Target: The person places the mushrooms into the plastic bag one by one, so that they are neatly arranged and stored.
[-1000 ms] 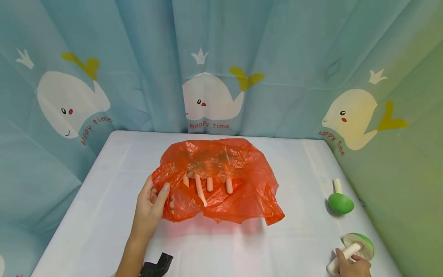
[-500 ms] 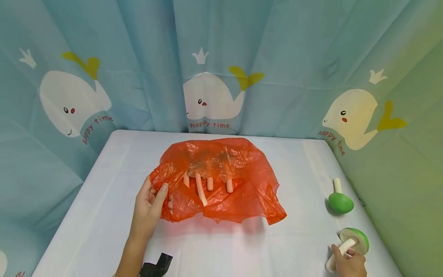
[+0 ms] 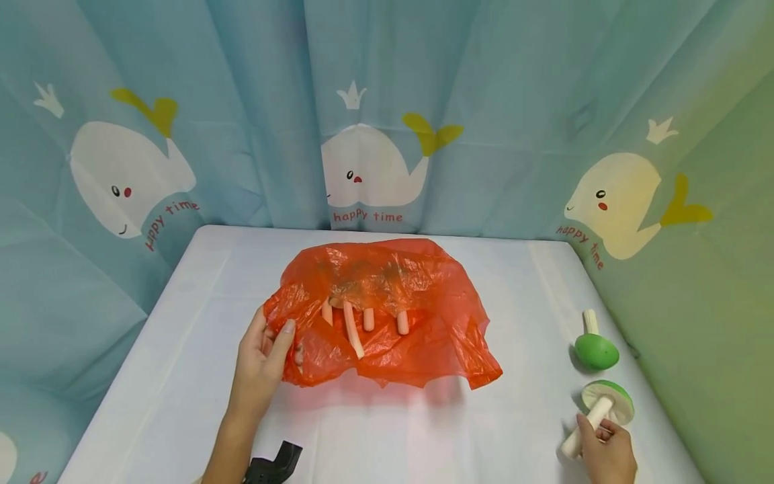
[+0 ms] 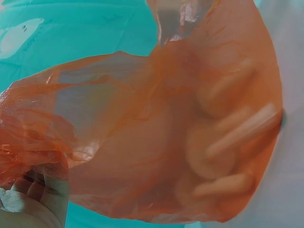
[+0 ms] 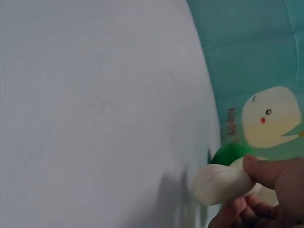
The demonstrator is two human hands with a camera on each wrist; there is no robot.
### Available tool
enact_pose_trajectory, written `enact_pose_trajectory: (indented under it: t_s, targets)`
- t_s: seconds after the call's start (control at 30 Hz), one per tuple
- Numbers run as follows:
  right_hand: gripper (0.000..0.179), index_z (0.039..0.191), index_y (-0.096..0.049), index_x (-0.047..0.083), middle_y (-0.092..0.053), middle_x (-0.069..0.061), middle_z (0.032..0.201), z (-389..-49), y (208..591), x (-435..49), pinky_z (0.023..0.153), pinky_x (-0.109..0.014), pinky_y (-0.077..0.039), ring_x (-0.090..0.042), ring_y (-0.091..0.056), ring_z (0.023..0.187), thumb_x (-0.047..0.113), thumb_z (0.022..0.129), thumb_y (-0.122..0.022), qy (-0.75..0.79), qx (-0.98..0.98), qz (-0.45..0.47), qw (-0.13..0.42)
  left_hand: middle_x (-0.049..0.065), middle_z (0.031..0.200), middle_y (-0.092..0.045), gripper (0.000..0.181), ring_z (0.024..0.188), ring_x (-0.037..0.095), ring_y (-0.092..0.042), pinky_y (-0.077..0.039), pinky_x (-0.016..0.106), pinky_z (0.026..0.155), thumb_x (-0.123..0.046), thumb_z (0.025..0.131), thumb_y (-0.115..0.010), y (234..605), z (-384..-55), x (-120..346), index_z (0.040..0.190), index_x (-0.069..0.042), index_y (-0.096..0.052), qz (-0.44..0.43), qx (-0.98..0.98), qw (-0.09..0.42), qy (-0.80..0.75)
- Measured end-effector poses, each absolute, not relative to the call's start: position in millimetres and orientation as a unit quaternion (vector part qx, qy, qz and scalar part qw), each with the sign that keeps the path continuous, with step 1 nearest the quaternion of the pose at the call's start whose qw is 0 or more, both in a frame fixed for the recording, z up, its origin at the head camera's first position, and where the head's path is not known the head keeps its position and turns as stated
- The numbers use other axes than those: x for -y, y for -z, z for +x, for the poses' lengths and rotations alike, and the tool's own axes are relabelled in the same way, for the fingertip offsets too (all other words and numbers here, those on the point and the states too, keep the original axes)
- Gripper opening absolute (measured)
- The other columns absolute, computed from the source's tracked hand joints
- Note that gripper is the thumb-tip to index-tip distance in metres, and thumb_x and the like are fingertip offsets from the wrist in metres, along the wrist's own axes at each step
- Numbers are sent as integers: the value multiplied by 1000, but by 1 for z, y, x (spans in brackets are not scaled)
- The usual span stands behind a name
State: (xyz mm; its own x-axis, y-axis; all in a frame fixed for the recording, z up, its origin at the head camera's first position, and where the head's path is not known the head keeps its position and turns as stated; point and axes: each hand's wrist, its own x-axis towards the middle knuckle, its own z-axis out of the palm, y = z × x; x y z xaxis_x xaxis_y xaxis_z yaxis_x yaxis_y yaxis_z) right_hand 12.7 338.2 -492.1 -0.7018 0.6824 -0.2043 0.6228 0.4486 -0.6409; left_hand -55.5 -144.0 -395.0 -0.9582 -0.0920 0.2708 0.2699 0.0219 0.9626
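My left hand grips the left edge of a thin red plastic bag, thumb on the near side. The bag's mouth faces me, and several pale mushroom stems show inside. Through the film in the left wrist view, the mushrooms look blurred. At the lower right, my right hand pinches a toy mushroom by its white stem, its green-rimmed cap pointing away from me. A second green-capped mushroom lies just beyond it, stem pointing away. In the right wrist view, thumb and fingers hold the stem.
The white table has its right edge close to the two mushrooms. A blue curtain with whale prints hangs behind and at the sides. Something black sits beside my left forearm.
My right hand has lifted the mushroom and moved it slightly away from me and to the left. The left hand keeps its hold on the bag, almost still.
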Motion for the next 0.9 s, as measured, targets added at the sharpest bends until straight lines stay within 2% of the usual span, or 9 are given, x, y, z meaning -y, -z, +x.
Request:
enact_pose_trajectory:
  t_s: [0.13,0.2,0.3,0.37,0.47,0.63,0.9]
  targets:
    - [58,126,-41,-12,-52,-17,99,6,481,-322,48,-18,-47,5,-44,68,34,93,-56,-374,857,-334,120,17,100,-55,38,63,21,-57,-56,29,61,-3,96,-49,394,-56,145,133,-1,-39,-69,702,129,698]
    - [51,126,-45,-8,-55,-12,99,4,475,-313,49,-13,-45,8,-43,71,29,94,-57,-389,854,-299,173,18,99,-55,38,63,21,-57,-56,29,61,-3,96,-50,393,-56,145,133,-1,-40,-69,699,127,700]
    - [41,126,-49,-5,-57,-5,99,0,453,-294,55,-7,-44,5,-48,77,17,93,-60,-420,844,-242,231,18,99,-54,38,64,21,-57,-56,29,61,-3,97,-49,393,-55,145,133,0,-40,-69,698,125,702]
    - [36,123,-53,-4,-58,5,96,-2,438,-283,59,-6,-44,4,-52,79,9,91,-62,-427,841,-203,264,18,99,-55,37,65,21,-57,-56,29,61,-4,97,-50,394,-55,145,132,-1,-40,-64,698,126,702]
    - [33,120,-56,-5,-60,10,95,-4,413,-267,66,-8,-46,-2,-57,82,-3,88,-62,-447,834,-137,294,18,99,-55,37,65,22,-57,-57,29,61,-4,97,-49,394,-55,145,133,0,-39,-68,699,125,701]
    - [37,119,-56,-7,-64,2,97,-7,385,-243,74,-13,-47,-8,-58,87,-16,84,-60,-474,830,-18,294,19,99,-55,39,63,22,-57,-57,30,61,-4,97,-49,393,-54,145,134,0,-39,-73,698,121,702]
    - [33,110,-59,-8,-63,-8,100,-20,366,-220,83,-16,-47,-8,-58,93,-22,79,-59,-464,837,108,271,18,101,-55,39,63,23,-58,-57,30,62,-4,97,-50,391,-52,146,134,-2,-39,-63,705,124,696]
